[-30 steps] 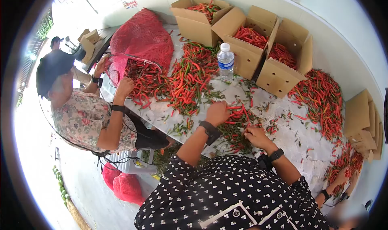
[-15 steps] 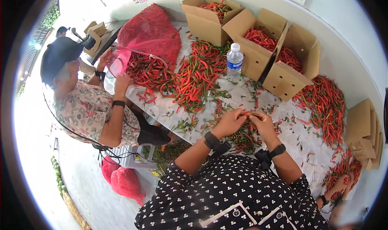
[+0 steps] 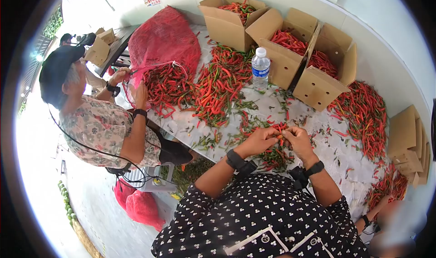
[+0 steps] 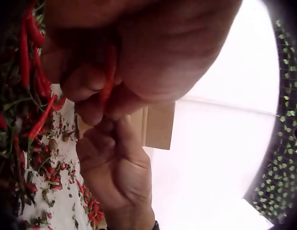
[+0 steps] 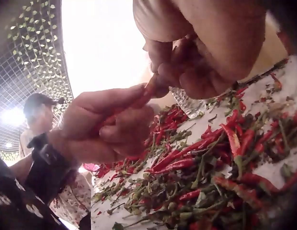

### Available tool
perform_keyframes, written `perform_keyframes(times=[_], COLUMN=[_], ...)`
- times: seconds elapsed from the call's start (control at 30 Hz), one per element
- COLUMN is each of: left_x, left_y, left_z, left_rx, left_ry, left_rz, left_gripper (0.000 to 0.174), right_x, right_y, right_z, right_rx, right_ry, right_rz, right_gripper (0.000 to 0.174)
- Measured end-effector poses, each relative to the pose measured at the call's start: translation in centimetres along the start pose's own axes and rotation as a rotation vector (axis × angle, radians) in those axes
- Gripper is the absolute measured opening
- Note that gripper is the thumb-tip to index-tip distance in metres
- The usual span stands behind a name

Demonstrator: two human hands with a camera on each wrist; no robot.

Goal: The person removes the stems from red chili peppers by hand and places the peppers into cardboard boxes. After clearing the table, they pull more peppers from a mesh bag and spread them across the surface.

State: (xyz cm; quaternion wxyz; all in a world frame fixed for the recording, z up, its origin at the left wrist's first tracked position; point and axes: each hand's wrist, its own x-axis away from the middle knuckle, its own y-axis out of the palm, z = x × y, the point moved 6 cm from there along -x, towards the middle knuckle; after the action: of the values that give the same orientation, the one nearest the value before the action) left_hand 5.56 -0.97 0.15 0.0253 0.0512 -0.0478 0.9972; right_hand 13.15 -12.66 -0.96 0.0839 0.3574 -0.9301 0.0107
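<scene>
Over the table's near side, my left hand [image 3: 260,142] holds a red chili pepper [image 4: 109,79], its fingers curled round the pod. My right hand [image 3: 299,143] meets it from the other side, thumb and fingers pinching the chili's end, as the right wrist view shows. That pinched end is mostly hidden by the fingertips. Beneath both hands lies a small heap of red chilies and green stems [image 3: 274,159]. In the right wrist view, loose red chilies [image 5: 179,164] spread over the stems close below the hands.
Behind the hands stand a water bottle [image 3: 260,69] and open cartons [image 3: 320,92] of chilies. More chilies lie in piles at left [image 3: 220,92] and right [image 3: 361,110]. A person [image 3: 104,122] at left handles a red mesh bag [image 3: 165,40]. Another person's arm [image 3: 374,210] reaches in at lower right.
My left hand has come back from the chili heap and met my right hand, which rose from the near edge of it; a chili is now between them. The other person's hands shifted on the mesh bag.
</scene>
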Motion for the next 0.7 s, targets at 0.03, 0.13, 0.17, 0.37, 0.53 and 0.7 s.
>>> perform_keyframes(times=[0.03, 0.13, 0.17, 0.37, 0.53, 0.7], left_x=[0.1, 0.7, 0.9, 1.1, 0.3, -1.0], left_y=[0.0, -0.1, -0.1, -2.2, -2.8, -1.5], left_z=[0.2, 1.2, 1.5, 0.1, -1.3, -0.1], left_rx=[-0.001, -0.014, -0.052, 0.131, 0.168, 0.171], left_ry=[0.000, -0.009, -0.008, -0.155, -0.149, -0.041], left_rz=[-0.003, -0.072, -0.120, -0.037, 0.083, 0.149], left_gripper=[0.023, 0.024, 0.025, 0.024, 0.018, 0.019], right_x=[0.0, 0.0, 0.2, 0.3, 0.1, 0.0], right_y=[-0.1, 0.4, 1.0, 0.5, 1.4, 2.2], right_z=[0.1, 0.8, 1.2, 2.1, 0.1, 0.6], right_rx=[-0.001, -0.160, -0.348, -0.324, 0.062, -0.386], right_ry=[-0.001, 0.101, 0.217, 0.269, 0.042, 0.128], right_rz=[0.003, -0.083, -0.163, -0.224, -0.247, -0.171], right_gripper=[0.016, 0.023, 0.027, 0.029, 0.024, 0.031])
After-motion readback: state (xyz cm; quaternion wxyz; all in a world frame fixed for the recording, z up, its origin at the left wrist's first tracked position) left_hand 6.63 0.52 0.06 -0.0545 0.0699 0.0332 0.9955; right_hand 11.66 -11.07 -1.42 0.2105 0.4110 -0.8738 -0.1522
